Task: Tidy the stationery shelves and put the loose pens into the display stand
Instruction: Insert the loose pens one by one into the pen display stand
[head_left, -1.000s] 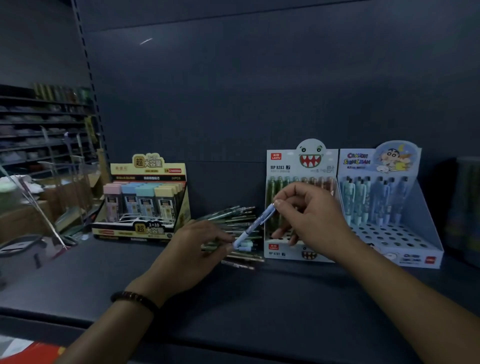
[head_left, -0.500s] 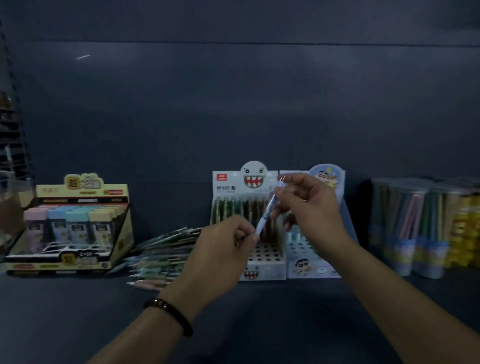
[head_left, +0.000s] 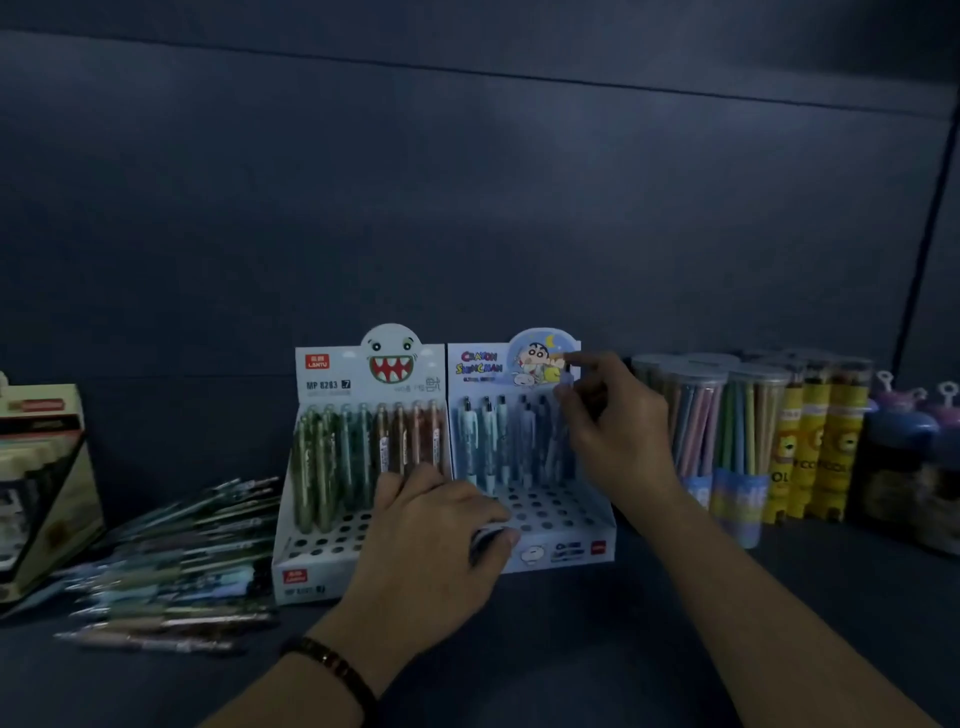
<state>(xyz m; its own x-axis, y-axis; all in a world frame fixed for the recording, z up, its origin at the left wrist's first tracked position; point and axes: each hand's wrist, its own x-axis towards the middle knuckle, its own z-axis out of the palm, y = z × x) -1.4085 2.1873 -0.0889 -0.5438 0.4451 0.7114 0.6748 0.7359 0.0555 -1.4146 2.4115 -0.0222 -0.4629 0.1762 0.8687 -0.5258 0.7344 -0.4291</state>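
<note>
The right hand (head_left: 618, 436) pinches a pale pen (head_left: 565, 382) by its upper barrel, upright above the back rows of the Crayon Shinchan stand (head_left: 571, 551), whose header reads "CRAYON SHINCHAN". The pen looks light, stiff and smooth-sided, so a fingertip pinch high on the barrel should serve, leaving the tip free to find a hole. The left hand (head_left: 431, 530) lies curled at that stand's front left corner; whether it grips anything I cannot tell. Touching the stand's left side, a monster-face stand (head_left: 301, 577) reads "LANTU" and "MP 8283"; further left lie the loose pens (head_left: 176, 561).
</note>
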